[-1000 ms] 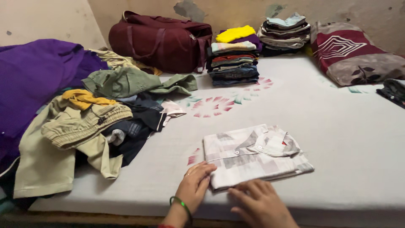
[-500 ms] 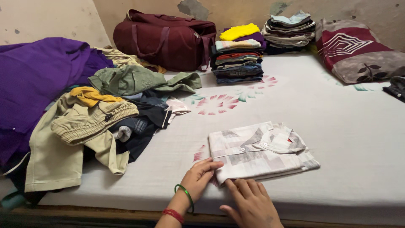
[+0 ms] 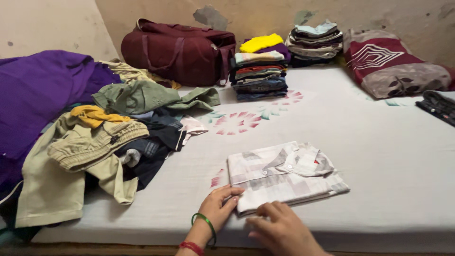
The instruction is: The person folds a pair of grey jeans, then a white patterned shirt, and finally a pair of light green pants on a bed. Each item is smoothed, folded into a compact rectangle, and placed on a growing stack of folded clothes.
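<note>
At nine o'clock a purple cloth spreads over the far left of the bed. Just beside it lies a loose heap of unfolded clothes: khaki trousers, a green shirt, a yellow piece and dark garments tangled together. At eleven o'clock a maroon duffel bag stands against the wall.

The left hand, wearing a green bangle and a red one, lies flat at six o'clock, fingers stretched out and touching the near left corner of the folded checked shirt; it grips nothing. The shirt lies near the bed's front edge, a neat pale rectangle with grey and pink squares. Its long axis runs from nine o'clock to three o'clock, slightly tilted, with the collar pointing to about two o'clock. The right hand rests open at the shirt's near edge, fingertips pressing the hem, palm down.

At twelve o'clock stands a stack of folded clothes topped with yellow; a second stack is at one o'clock. At two o'clock lies a folded maroon blanket, and a dark garment at three.
</note>
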